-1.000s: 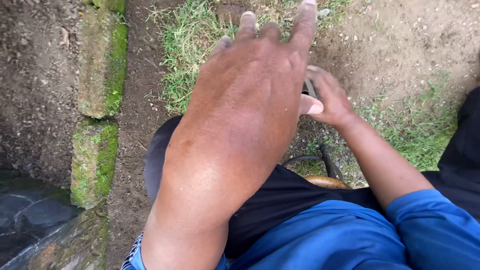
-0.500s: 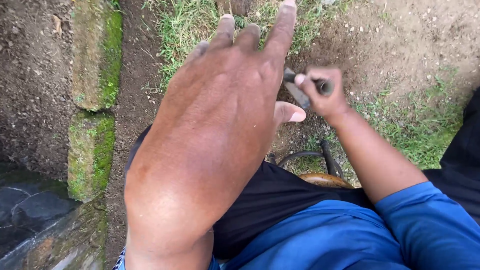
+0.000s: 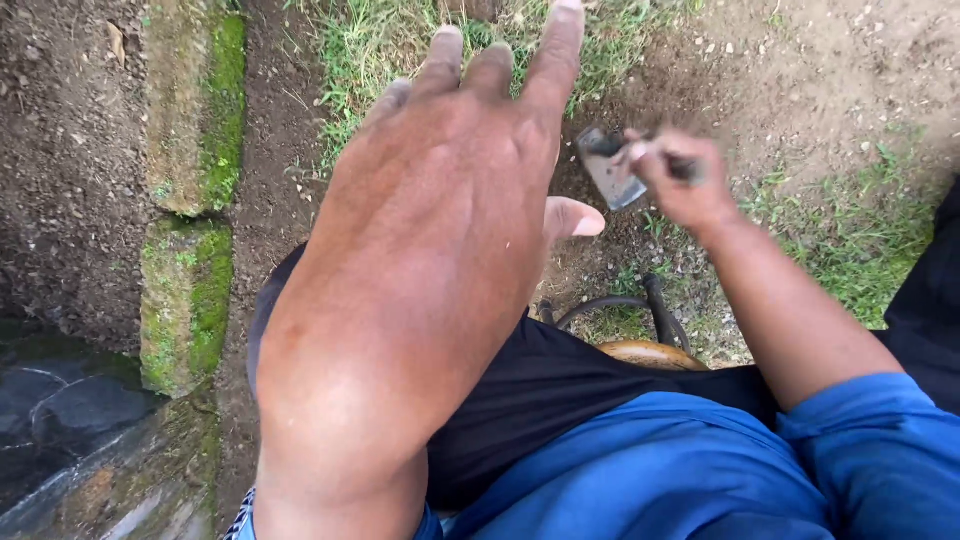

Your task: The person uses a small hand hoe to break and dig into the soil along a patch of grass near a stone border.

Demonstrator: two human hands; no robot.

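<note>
A person's left hand (image 3: 420, 290) hovers close to the head camera, fingers spread and holding nothing, while the right hand (image 3: 680, 180) at two o'clock grips a small, blurred metal blade tool (image 3: 608, 168) above bare soil (image 3: 800, 70). Mossy stone blocks (image 3: 190, 200) line the dirt at nine o'clock, with grass (image 3: 370, 50) at twelve.

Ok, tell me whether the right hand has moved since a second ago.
Yes. The right hand, gripping a small metal tool, has risen away from the wooden seat edge toward the bare soil further out.
</note>
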